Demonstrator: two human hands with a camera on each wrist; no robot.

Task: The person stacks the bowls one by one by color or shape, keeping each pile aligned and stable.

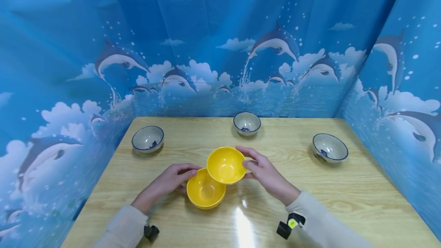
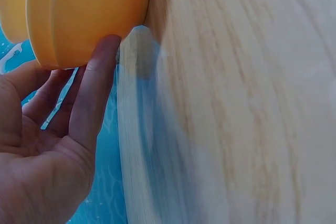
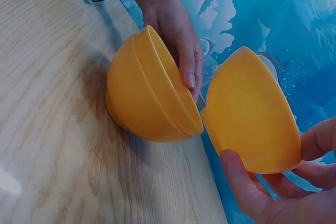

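On the table, a stack of yellow bowls (image 1: 206,190) stands upright, one nested in another; a double rim shows in the right wrist view. My left hand (image 1: 173,181) holds the stack at its left side, thumb at the rim and fingers (image 2: 100,85) against the outer wall. Another yellow bowl (image 1: 225,165) is in my right hand (image 1: 263,171), which grips it by its right side. This bowl is raised off the table and overlaps the stack's far right rim in the head view. From the right wrist, the lifted bowl (image 3: 249,114) appears tilted beside the stack.
Three white bowls with blue rims stand farther out on the wooden table (image 1: 344,198): one at left (image 1: 148,139), one at the back (image 1: 247,123), one at right (image 1: 330,147). A blue dolphin-printed curtain (image 1: 206,30) encloses the back and sides.
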